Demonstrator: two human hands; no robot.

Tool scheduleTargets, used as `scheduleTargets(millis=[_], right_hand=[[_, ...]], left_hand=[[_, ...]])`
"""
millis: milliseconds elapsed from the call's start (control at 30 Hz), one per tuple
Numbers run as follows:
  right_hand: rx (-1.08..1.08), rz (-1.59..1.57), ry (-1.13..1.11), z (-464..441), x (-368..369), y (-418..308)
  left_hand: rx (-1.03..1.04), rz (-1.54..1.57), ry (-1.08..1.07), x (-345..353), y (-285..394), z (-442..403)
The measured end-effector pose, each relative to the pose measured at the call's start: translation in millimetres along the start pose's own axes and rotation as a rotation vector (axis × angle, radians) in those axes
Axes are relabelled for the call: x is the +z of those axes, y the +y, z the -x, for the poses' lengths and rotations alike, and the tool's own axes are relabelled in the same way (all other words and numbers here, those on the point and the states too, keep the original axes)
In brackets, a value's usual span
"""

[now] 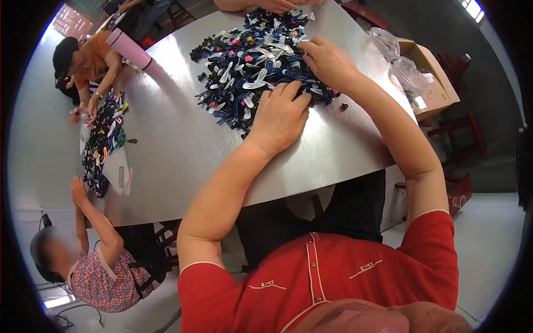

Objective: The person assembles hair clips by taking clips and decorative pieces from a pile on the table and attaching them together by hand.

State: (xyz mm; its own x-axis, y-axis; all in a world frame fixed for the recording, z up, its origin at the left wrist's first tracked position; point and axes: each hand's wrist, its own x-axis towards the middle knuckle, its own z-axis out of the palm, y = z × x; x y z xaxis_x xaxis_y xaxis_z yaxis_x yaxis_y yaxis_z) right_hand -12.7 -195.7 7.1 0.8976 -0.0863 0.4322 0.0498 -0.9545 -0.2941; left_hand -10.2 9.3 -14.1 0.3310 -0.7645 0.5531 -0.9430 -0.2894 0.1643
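Note:
A large heap of small hair clips (256, 77), mostly black, navy and white with some pink and yellow bits, is spread over the steel table. My left hand (282, 117) rests palm down at the heap's near edge, its fingers slightly apart and bent over the clips. Beyond it, on the heap's right side, my right hand (330, 62) has thumb and fingers drawn together against the clips. Whatever lies between those fingertips is too small to make out. One stray dark clip (343, 107) sits below my right wrist.
A cardboard box (426, 77) with clear plastic bags (408, 75) stands at the table's right. A pink tumbler (129, 49) rises on the left, near another clip pile (102, 141) and a white board (116, 169). Two people sit at left; another person's hands (280, 5) reach in opposite.

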Motion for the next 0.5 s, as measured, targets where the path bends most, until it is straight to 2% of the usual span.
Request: scheduleTargets(millis=[133,167,267,433,500], right_hand=[[-0.109,0.017,0.134,-29,20,-2],[-0.157,0.020,0.106,-36,29,1],[-0.196,-0.044,0.025,-36,34,0],[-0.171,-0.089,-0.090,-12,4,3],[-0.151,-0.053,-0.250,-1,-6,16]], left_hand=[[0.011,0.078,0.062,-6,-7,-3],[0.011,0.074,0.062,-7,-8,-2],[-0.242,-0.183,0.118,-14,-11,4],[-0.332,-0.237,0.077,-12,-19,9],[-0.377,-0.260,0.059,-12,-17,8]])
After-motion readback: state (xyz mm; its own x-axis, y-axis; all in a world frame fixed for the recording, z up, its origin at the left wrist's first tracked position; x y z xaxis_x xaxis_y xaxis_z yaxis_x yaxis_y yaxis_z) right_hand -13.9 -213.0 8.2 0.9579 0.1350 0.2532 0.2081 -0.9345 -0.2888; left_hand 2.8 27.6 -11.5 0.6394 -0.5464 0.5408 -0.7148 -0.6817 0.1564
